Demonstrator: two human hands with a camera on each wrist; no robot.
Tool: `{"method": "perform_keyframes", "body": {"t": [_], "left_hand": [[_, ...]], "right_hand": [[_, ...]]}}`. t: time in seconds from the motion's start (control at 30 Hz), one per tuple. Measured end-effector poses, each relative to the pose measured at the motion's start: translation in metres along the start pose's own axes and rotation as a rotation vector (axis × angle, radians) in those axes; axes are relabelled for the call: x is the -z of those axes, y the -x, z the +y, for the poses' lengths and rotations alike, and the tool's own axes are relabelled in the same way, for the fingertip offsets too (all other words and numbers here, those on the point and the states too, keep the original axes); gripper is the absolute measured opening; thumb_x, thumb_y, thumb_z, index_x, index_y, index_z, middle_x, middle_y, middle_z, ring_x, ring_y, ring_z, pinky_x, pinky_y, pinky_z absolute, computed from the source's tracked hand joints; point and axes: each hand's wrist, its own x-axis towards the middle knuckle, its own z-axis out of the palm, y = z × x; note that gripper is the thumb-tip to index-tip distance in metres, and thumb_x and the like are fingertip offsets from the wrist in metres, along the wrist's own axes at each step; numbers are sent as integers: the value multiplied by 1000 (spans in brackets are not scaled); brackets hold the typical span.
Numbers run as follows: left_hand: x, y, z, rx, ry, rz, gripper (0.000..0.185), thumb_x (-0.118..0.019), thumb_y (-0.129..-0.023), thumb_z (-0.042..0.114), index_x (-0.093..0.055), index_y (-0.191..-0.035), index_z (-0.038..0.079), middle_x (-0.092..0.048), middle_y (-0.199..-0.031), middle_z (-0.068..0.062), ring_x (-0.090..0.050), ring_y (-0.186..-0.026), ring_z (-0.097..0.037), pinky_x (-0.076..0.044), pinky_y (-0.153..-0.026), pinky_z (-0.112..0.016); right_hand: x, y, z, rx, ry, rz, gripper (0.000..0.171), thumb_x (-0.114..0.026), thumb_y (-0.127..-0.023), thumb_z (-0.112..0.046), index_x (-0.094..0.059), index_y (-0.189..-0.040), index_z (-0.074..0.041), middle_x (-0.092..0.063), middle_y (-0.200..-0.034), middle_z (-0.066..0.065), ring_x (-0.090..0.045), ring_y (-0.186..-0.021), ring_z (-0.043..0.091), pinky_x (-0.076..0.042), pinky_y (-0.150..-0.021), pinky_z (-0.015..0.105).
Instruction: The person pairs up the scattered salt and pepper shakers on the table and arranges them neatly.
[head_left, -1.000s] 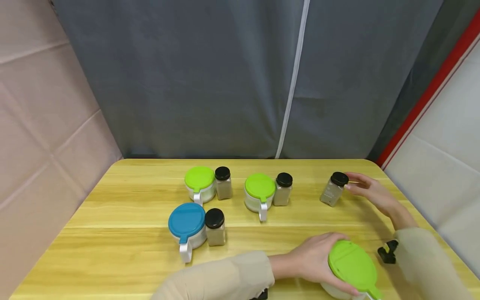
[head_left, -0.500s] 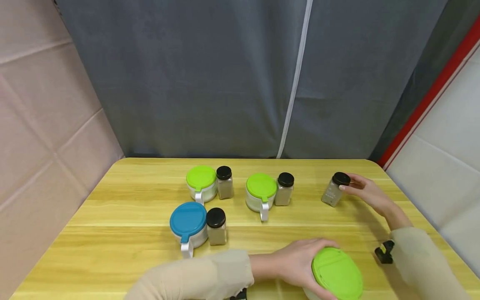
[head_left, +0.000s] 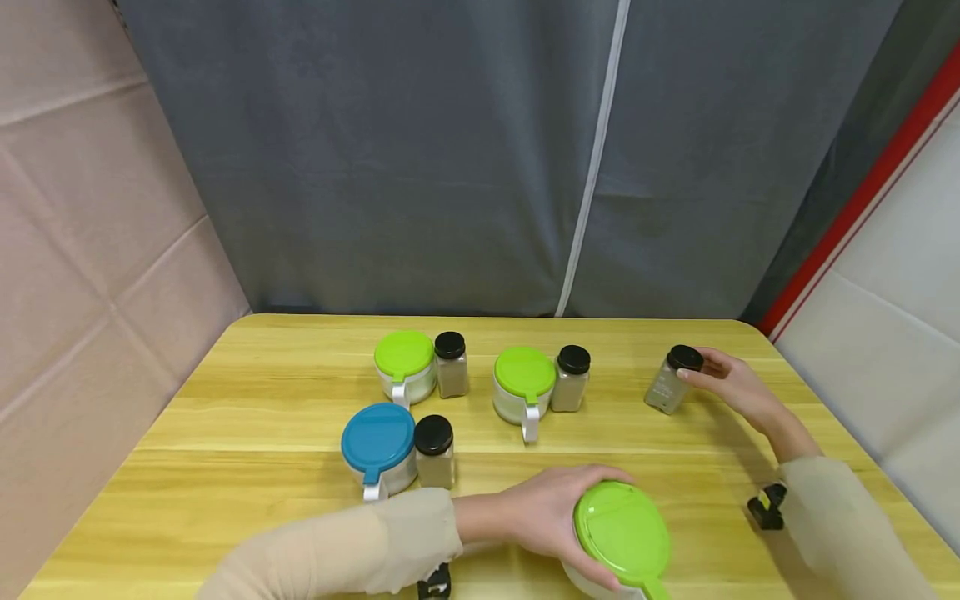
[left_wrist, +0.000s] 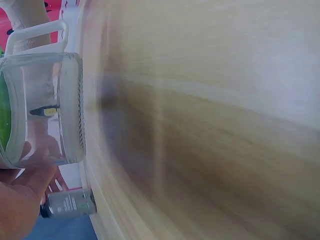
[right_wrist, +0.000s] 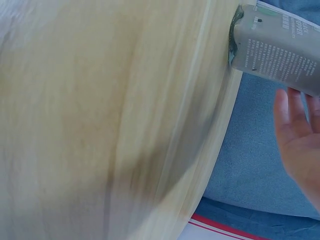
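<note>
My left hand [head_left: 546,514] grips a clear glass seasoning jar with a bright green lid [head_left: 622,532] near the front of the table. Fingers lie on the jar's far side and the thumb on its near side. In the left wrist view, the jar's glass body [left_wrist: 42,112] and white handle show, its base close over the wood. At the back right, my right hand [head_left: 738,393] pinches a square spice bottle [head_left: 666,388] at its black cap, thumb in front. That bottle leans slightly; its printed side [right_wrist: 280,50] shows in the right wrist view.
On the wooden table [head_left: 225,392] stand two more green-lidded jars [head_left: 404,353] [head_left: 524,372], a blue-lidded jar [head_left: 378,438], and three black-capped bottles [head_left: 452,375] [head_left: 571,390] [head_left: 435,467] beside them. A grey curtain [head_left: 420,167] hangs behind the table.
My left hand has moved left with the green-lidded jar, from near the right forearm towards the table's middle. My right hand stays at the spice bottle, its thumb slightly farther over the cap.
</note>
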Motion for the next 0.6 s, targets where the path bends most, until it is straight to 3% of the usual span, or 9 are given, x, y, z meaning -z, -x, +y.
{"method": "perform_keyframes", "body": {"t": [0.23,0.6], "left_hand": [[10,16,-9,-38,0,-14,85,-80,-61,35,-32,-130,20,-46,-115,12,-42,-102,4,-33,-85,-12],[29,33,-17,-44,7,-33,86,-80,-61,34,-32,-131,17,-47,-117,10,-42,-104,1,-34,-87,-17]], "right_hand": [[0,0,1,23,28,17,65,-53,-89,-32,-27,-133,8,-37,-124,28,-28,-118,43,-28,-88,57],[-2,8,-6,74,79,19,60,-53,-89,-31,-33,-129,9,-37,-126,29,-30,-115,47,-30,-86,59]]}}
